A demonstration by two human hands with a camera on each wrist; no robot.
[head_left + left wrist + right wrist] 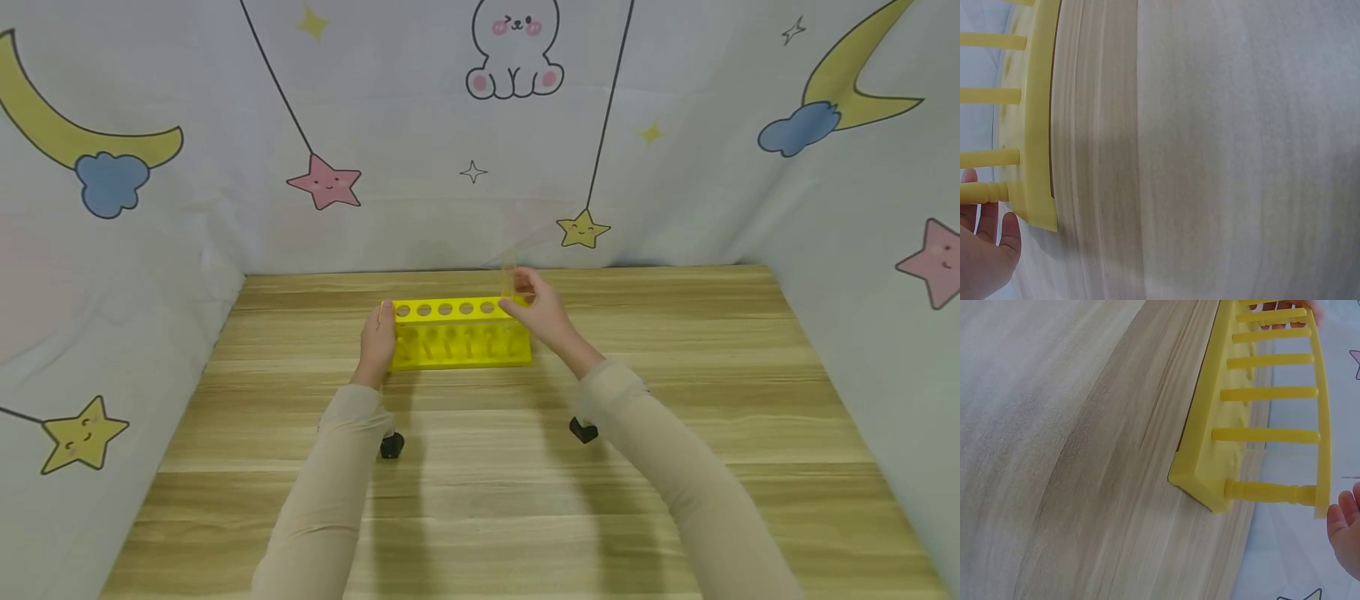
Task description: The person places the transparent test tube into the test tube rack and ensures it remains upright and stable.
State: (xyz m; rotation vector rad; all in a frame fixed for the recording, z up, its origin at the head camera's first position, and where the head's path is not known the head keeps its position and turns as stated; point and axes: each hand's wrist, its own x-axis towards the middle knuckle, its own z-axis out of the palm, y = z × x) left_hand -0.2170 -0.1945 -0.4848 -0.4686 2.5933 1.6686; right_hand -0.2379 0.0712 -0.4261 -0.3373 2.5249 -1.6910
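A yellow test tube rack (459,363) stands upright on the table, with a row of round holes along its top bar and pegs below. My left hand (377,340) grips the rack's left end; in the left wrist view its fingers (1010,231) curl round the end post. At the opposite end, my right hand (547,315) pinches a clear test tube (509,263) between thumb and fingers. The tube is upright, above the rightmost hole, which the hand partly hides. In the right wrist view only the fingertips (1337,519) show, beside the rack's top bar.
The wood-grain table (480,517) spreads out in front of the rack. A white cloth (420,125) with moons and stars hangs close behind the rack and along both sides. Black wrist devices (392,445) sit under both forearms.
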